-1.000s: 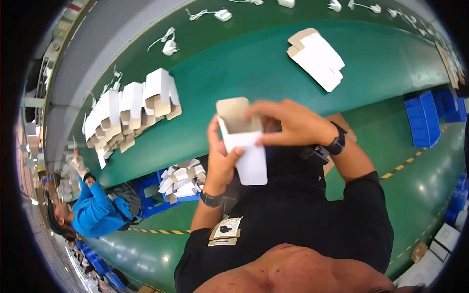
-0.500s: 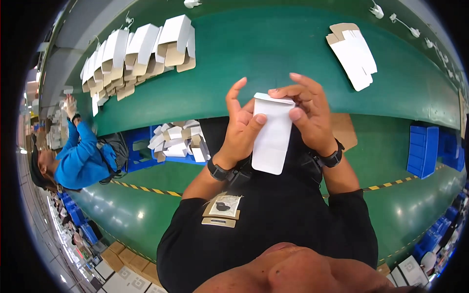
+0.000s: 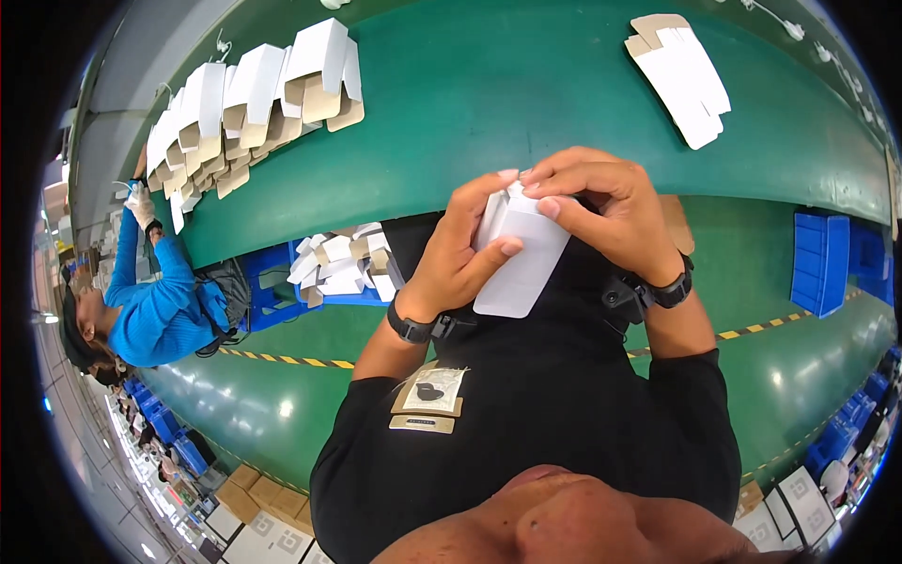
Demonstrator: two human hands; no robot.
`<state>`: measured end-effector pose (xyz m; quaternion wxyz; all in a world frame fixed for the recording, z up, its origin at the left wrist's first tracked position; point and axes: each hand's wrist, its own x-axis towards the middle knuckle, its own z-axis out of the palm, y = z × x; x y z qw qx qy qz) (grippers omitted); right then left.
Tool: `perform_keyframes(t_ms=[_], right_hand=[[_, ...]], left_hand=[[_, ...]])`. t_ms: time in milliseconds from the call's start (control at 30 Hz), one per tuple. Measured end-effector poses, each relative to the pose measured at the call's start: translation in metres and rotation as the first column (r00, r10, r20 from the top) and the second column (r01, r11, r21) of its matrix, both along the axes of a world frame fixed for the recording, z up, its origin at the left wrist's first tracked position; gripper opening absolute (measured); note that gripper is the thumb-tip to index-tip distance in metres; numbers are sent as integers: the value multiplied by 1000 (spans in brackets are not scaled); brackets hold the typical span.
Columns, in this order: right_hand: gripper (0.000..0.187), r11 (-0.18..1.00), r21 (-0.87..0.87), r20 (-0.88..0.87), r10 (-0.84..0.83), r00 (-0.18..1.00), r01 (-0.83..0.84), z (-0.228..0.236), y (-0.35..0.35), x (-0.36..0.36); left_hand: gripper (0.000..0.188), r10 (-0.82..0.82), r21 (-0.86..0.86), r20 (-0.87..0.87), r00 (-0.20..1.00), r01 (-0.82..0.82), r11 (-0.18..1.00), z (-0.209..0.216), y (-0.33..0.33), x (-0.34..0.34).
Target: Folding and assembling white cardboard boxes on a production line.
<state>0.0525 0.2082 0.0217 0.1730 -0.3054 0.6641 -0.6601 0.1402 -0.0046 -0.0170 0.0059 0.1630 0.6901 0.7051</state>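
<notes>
A white cardboard box (image 3: pixel 526 258) is held up in front of my chest, just off the table's near edge. My left hand (image 3: pixel 467 249) grips its left side, thumb on the front face and fingers behind. The fingers of my right hand (image 3: pixel 601 202) are bent over the top end, pressing on the small flaps there. The long lower end of the box hangs down freely. Its back side is hidden from me.
Rows of folded white boxes (image 3: pixel 254 94) stand at the far left of the green table (image 3: pixel 489 85). Flat box blanks (image 3: pixel 681 80) lie at the far right. Below the edge, a blue crate holds box pieces (image 3: pixel 343 263). A person in blue (image 3: pixel 169 310) works at left.
My right hand has closed in over the top end, and my left fingers have come up to it. The box has tilted, its lower end swinging left. The co-worker's arms have shifted.
</notes>
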Motion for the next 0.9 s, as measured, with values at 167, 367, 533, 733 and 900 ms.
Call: perform_keyframes(t_ms=[167,367,533,733,900], right_hand=[[22,998,18,-228,-57,972,63,-3,-4,-4],[40,923,166,-338,-279,899,348,-14,6,-41],[55,285,339,-883,-233,408,897,-39,88,-103],[72,118,582,-786,-170,594,805,-60,111,-103],[59,159,508,-849,-75,523,847,-59,105,-90]], left_hand=[[42,85,188,45,995,-92,978,-1,11,-15],[34,231,302,292,928,-319,898,0,15,-83],[41,409,511,518,751,-655,557,-23,-42,-218],[48,529,611,689,495,-790,-56,-24,-85,-305],[38,330,833,428,841,-509,217,-44,-47,-269]])
